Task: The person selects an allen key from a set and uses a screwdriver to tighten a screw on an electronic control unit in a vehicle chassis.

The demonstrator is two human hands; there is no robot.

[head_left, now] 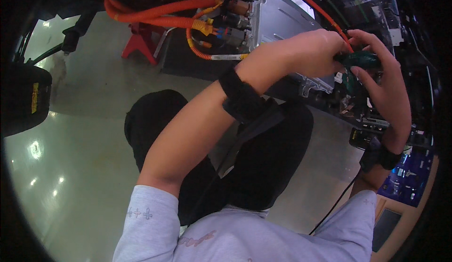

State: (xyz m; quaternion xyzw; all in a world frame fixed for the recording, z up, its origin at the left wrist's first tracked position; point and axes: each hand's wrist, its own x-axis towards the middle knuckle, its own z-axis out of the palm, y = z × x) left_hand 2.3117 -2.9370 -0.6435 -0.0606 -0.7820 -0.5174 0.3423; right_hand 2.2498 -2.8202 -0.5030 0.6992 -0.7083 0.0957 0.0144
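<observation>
My left hand (322,52) reaches across to the upper right, beside the silver metal box. Its fingers curl in at a dark green, glossy object (366,59), and their tips are mostly hidden. Around the same object, from the right, curve the thumb and fingers of my right hand (391,78). The object looks like a rounded handle or bundle, and its kind cannot be made out. A thin orange cable (325,13) runs down to the spot where both hands meet. Black straps circle both wrists.
The silver metal box (280,19) has plugs on its left side. Thick orange cables (160,21) loop from them. A red stand (142,43) is on the floor behind. Dark machinery with wiring lies right of my hands. A blue panel (409,179) lies lower right.
</observation>
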